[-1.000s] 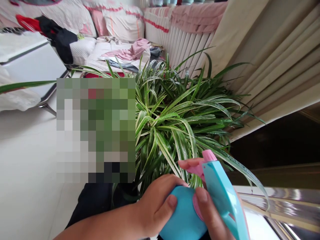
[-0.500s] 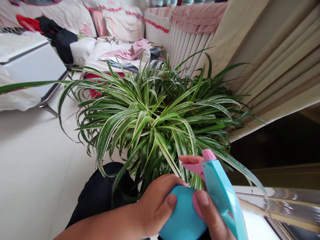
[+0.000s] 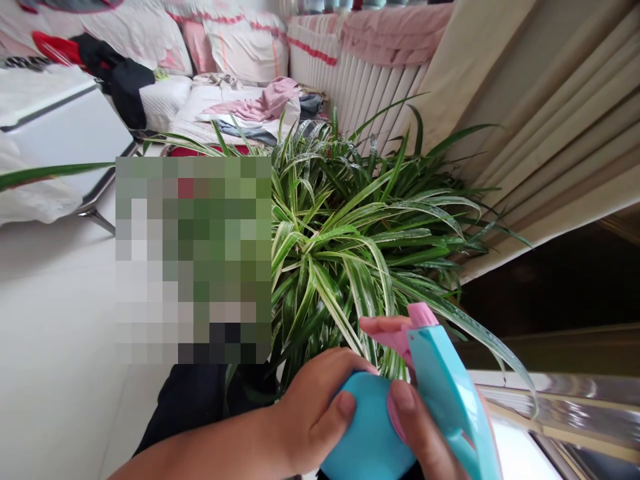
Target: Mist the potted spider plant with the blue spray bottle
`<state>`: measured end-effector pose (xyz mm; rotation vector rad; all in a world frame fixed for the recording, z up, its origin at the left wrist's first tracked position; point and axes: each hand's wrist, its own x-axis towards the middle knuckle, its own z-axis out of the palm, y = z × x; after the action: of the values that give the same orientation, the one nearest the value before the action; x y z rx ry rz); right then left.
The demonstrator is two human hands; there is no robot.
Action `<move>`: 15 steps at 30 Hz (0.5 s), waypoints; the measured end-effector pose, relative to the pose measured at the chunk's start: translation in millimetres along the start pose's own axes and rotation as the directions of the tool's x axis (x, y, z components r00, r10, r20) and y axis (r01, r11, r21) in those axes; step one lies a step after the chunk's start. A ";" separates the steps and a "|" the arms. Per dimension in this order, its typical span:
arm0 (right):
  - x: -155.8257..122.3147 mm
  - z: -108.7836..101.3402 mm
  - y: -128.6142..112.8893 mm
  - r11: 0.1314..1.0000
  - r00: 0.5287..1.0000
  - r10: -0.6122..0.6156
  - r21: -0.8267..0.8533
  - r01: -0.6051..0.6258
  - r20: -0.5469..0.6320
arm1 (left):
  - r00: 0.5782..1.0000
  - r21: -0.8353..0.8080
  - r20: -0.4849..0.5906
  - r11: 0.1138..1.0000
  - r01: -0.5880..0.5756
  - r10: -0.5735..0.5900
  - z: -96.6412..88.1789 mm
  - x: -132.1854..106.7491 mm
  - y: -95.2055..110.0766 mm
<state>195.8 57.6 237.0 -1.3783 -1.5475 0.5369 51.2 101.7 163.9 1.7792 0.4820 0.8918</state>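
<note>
A blue spray bottle [image 3: 367, 423] with a pink trigger and nozzle is tilted at the lower right, held between both hands. My left hand [image 3: 320, 407] wraps the rounded bottle body, thumb on its near side. My right hand [image 3: 425, 427] grips it around the neck, thumb by the pink collar and a finger along the trigger. Just beyond the nozzle spreads a large spider plant [image 3: 345, 227] with green and cream striped leaves, several carrying water drops. A blurred square hides the plant's left part.
A dark-clothed knee [image 3: 185, 400] is at lower left on the pale tiled floor [image 3: 50, 307]. Behind the plant are a sofa with clothes [image 3: 270, 100] and a white radiator [image 3: 370, 93]. Beige curtains [image 3: 565, 120] hang at right; a white-topped table [image 3: 65, 127] stands left.
The spray bottle and both hands have shifted very slightly right and down. The grip looks the same. A pixelated square now covers the left part of the plant.
</note>
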 end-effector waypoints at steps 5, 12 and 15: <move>0.6 -1.1 7.4 0.999 1.000 0.004 0.036 -0.005 0.008 | 1.000 -0.037 -0.016 0.999 0.021 -0.022 3.6 -4.3 -5.1; 7.4 -1.4 4.6 0.995 0.997 0.020 0.092 -0.027 0.070 | 0.998 -0.022 -0.032 0.998 -0.054 0.053 4.7 -4.1 -4.8; 6.1 1.7 1.8 0.994 1.000 0.009 0.104 -0.011 0.016 | 0.998 0.001 -0.024 0.998 -0.058 0.058 2.9 -2.6 -2.7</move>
<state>195.8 64.2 237.0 -1.3058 -1.5037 0.6271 51.9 99.1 159.9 1.7922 0.4485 0.9546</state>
